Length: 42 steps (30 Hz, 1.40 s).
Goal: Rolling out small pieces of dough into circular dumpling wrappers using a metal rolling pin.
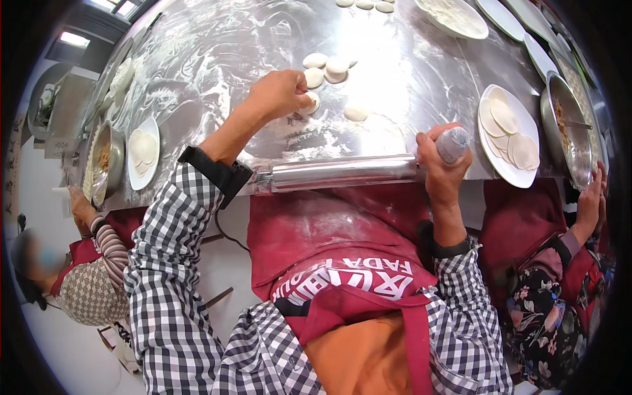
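Observation:
My left hand (pixel 281 94) reaches over the steel table, its fingertips pinched on the edge of a small dough disc (pixel 310 104). Several more dough discs (pixel 314 77) lie just beyond it, a few overlapping. A single disc (pixel 356 113) rests to the right. My right hand (pixel 444 165) is closed around a grey, round-ended cylinder (pixel 452 144), its end pointing up. A shiny metal roller (pixel 345 174) lies along the near table edge, its right end at my right wrist. Whether the grey cylinder joins this roller cannot be told.
Flour streaks the steel table (pixel 222 59). White plates of rolled wrappers stand left (pixel 153 170) and right (pixel 486 133). Beyond them are steel filling bowls, left (pixel 116 163) and right (pixel 553 98). A flour dish (pixel 452 17) sits at the back. Co-workers' hands are at both sides.

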{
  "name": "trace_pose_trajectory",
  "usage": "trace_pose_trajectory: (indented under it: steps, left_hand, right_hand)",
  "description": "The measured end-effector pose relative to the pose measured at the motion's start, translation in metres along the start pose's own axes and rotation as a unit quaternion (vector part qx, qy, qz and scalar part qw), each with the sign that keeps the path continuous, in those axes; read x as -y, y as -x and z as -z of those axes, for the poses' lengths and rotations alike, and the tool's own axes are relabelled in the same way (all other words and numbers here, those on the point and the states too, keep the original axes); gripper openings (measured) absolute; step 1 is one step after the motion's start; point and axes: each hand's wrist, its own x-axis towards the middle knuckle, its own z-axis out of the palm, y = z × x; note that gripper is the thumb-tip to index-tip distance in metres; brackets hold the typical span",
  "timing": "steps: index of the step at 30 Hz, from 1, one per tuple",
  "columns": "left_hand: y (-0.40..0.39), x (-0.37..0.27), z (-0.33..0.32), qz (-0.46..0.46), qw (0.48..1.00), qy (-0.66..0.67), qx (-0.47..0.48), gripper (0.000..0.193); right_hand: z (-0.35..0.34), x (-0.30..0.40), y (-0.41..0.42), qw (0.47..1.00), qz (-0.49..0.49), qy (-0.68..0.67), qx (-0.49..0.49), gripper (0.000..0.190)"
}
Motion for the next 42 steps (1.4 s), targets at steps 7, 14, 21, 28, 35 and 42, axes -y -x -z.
trace_pose_trajectory:
  steps: [7, 14, 21, 28, 35, 42]
  left_hand:
    - [0.03, -0.046, -0.023, -0.088, 0.996, -0.001, 0.014, 0.021]
    - [0.034, -0.058, -0.051, -0.067, 0.943, 0.319, 0.07, 0.021]
    - [0.033, -0.085, -0.038, -0.097, 0.962, 0.244, 0.077, 0.025]
    - [0.045, -0.063, -0.055, -0.078, 0.953, 0.285, 0.058, 0.023]
    - [0.028, -0.093, -0.046, -0.14, 0.98, 0.139, -0.007, 0.021]
    - [0.035, -0.061, -0.054, -0.108, 0.962, 0.249, 0.024, 0.017]
  right_hand:
    - [-0.002, -0.001, -0.001, 1.0, 0.002, 0.012, -0.007, 0.018]
    - [-0.009, 0.025, 0.0, 1.0, 0.011, 0.023, 0.011, 0.02]
    - [-0.018, 0.009, -0.024, 0.994, 0.074, 0.085, -0.011, 0.022]
    - [0.004, 0.002, 0.021, 0.999, -0.018, 0.029, 0.0, 0.019]
    - [-0.029, -0.019, -0.047, 0.993, 0.066, 0.084, -0.046, 0.02]
    - [-0.003, 0.001, 0.015, 0.999, -0.015, 0.044, -0.025, 0.019]
